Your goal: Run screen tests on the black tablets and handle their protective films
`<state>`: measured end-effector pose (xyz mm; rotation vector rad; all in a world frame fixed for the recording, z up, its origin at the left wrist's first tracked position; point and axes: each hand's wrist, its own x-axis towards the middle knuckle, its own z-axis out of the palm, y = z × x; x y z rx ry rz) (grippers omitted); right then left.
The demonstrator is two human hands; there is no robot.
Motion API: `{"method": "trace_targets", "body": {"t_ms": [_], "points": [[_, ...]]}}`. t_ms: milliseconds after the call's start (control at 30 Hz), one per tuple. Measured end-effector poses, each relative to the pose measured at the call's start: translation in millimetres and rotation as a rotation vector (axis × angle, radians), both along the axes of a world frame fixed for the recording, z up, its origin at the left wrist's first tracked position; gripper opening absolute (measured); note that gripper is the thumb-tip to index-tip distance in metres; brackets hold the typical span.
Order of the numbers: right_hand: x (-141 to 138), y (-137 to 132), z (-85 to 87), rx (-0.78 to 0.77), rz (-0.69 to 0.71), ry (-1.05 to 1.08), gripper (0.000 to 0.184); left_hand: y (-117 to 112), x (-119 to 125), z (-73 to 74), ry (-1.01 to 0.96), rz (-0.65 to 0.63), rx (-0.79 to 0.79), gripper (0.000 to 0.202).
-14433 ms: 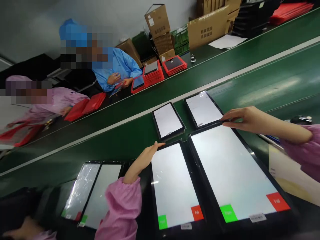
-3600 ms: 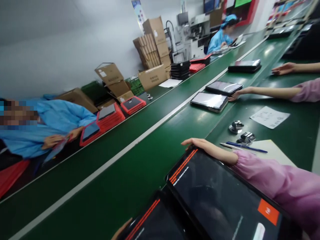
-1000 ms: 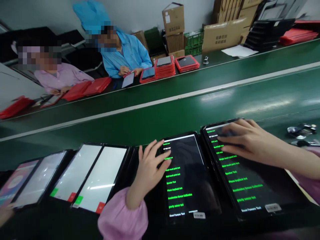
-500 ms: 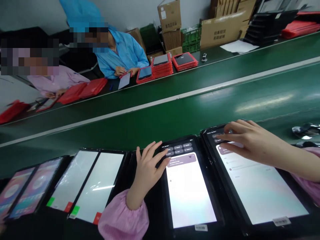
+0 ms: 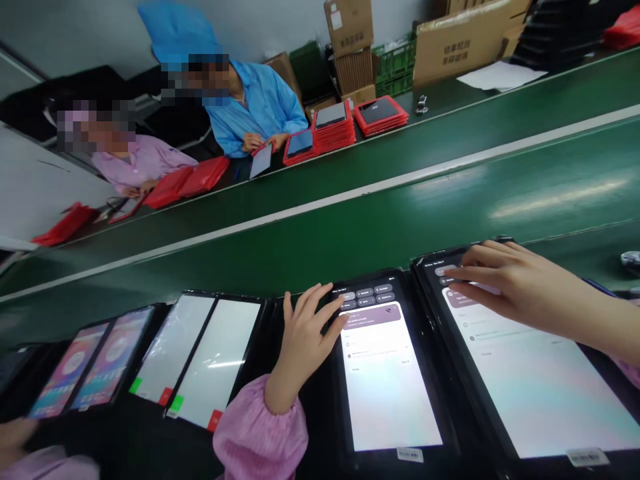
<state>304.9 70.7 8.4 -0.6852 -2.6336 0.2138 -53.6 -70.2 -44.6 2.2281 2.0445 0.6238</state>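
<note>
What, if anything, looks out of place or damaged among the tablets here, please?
Nothing stands out. The left hand and right hand each touch the top of a lit tablet, the middle tablet and the right tablet. The white-screen tablets beside them lie flat in the same row, with no cracks showing.

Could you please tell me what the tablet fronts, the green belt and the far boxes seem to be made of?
Tablet fronts: likely glass, glossy and reflecting light, in dark frames. Green belt: probably rubber or PVC, smooth, showing soft light streaks. Far boxes: brown corrugated cardboard, matte, one face ribbed.
</note>
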Motion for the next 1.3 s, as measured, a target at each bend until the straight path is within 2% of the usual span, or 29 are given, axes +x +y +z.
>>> {"method": "trace_targets", "body": {"t_ms": [67, 167, 233, 300, 400, 500, 567, 667, 733, 833, 1000, 1133, 1300], "points": [[-1, 1, 2.9, -0.031, -0.006, 0.009, 0.047, 0, -2, 0.7, 0.006, -0.007, -0.011, 0.027], [12, 3, 14.5, -0.189, -0.033, 0.119, 0.047, -12, -6, -2.6, -0.029, 0.005, -0.015, 0.033], [31, 3, 22.0, -0.298, -0.174, 0.275, 0.046, -26, -9, -8.1, -0.106, 0.062, 0.027, 0.038], [54, 0, 23.1, -0.385, -0.373, 0.412, 0.046, -41, -11, -14.2, -0.185, 0.112, 0.080, 0.039], [78, -1, 10.1, -0.538, -0.528, 0.488, 0.052, -45, -9, -18.1, -0.218, 0.070, 0.136, 0.036], [81, 3, -8.8, -0.667, -0.523, 0.490, 0.063, -21, 5, -10.5, -0.194, -0.017, 0.160, 0.035], [75, 7, -17.3, -0.729, -0.483, 0.485, 0.067, 2, 18, -1.2, -0.165, -0.060, 0.106, 0.038], [63, 11, -21.8, -0.836, -0.429, 0.527, 0.070, 32, 38, 10.9, -0.101, -0.135, -0.025, 0.047], [59, 11, -22.5, -0.906, -0.423, 0.578, 0.069, 40, 49, 14.6, -0.062, -0.190, -0.078, 0.051], [59, 12, -25.5, -0.960, -0.433, 0.632, 0.065, 38, 58, 13.5, -0.015, -0.237, -0.087, 0.051], [61, 16, -34.6, -1.041, -0.422, 0.728, 0.058, 21, 57, 8.5, 0.079, -0.203, -0.082, 0.049], [61, 17, -36.2, -1.122, -0.392, 0.777, 0.070, 17, 55, 8.9, 0.125, -0.207, -0.043, 0.049], [63, 15, -33.1, -1.096, -0.402, 0.724, 0.074, 18, 60, 11.8, 0.093, -0.231, 0.087, 0.034]]}}
